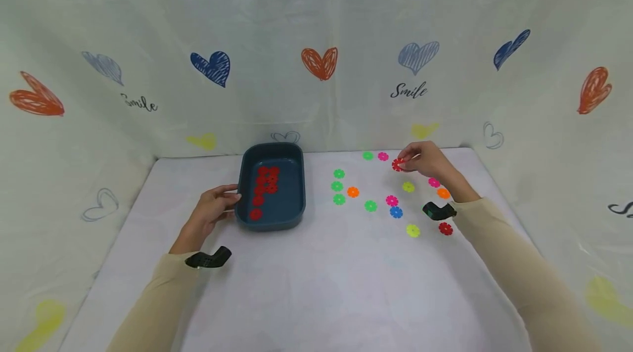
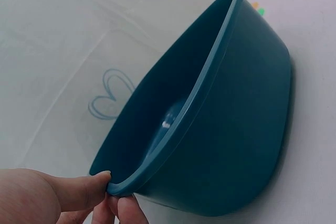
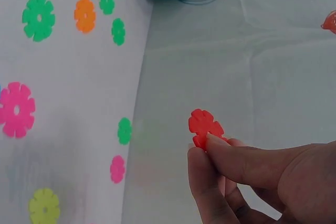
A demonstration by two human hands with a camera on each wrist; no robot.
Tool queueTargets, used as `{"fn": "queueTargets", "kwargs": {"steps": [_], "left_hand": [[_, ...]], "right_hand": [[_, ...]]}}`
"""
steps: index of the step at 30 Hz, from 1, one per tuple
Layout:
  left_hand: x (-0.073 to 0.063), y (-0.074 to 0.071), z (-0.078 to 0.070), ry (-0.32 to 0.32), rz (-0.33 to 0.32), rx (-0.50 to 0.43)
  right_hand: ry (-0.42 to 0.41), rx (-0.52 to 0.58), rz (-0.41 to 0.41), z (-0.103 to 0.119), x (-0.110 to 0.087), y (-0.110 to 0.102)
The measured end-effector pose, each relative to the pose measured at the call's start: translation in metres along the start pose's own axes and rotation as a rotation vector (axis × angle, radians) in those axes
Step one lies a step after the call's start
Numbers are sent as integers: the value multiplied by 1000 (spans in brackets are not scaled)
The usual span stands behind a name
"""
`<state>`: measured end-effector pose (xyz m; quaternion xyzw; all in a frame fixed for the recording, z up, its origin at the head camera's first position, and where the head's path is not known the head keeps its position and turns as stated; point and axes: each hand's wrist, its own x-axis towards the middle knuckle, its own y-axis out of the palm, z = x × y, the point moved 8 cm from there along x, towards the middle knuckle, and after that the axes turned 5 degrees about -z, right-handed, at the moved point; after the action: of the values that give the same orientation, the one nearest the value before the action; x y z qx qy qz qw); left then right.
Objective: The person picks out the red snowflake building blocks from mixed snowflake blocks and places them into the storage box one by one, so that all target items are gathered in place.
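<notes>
A dark teal plastic bin (image 1: 271, 227) stands at the left middle of the table, with several red flower-shaped discs (image 1: 260, 190) lying inside. My left hand (image 1: 211, 210) pinches its left rim between thumb and fingers; the left wrist view shows the thumb over the edge of the bin (image 2: 226, 124). Toward the back right, my right hand (image 1: 426, 161) holds one red flower-shaped disc (image 3: 205, 125) between thumb and forefinger, raised off the table. Another red disc (image 1: 445, 229) lies on the table below the right wrist.
Flower-shaped discs are scattered right of the bin: green (image 1: 338, 186), orange (image 1: 353, 192), pink (image 1: 392, 200), blue (image 1: 396, 212) and yellow (image 1: 412, 230). A white sheet (image 1: 277, 88) printed with hearts hangs behind the white table (image 1: 316, 297).
</notes>
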<state>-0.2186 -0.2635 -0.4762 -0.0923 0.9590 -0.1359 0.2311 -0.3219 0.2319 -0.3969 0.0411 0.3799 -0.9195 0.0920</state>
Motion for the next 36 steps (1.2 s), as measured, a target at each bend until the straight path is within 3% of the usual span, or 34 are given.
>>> {"fn": "queueTargets", "kwargs": {"steps": [13,36], "left_hand": [[-3,0,-2,-2,-5,-16],[2,-1,2,5,0,-57]], "right_hand": [[-111,29,48,56,21,44],[-208,89,156,116,30,122]]}}
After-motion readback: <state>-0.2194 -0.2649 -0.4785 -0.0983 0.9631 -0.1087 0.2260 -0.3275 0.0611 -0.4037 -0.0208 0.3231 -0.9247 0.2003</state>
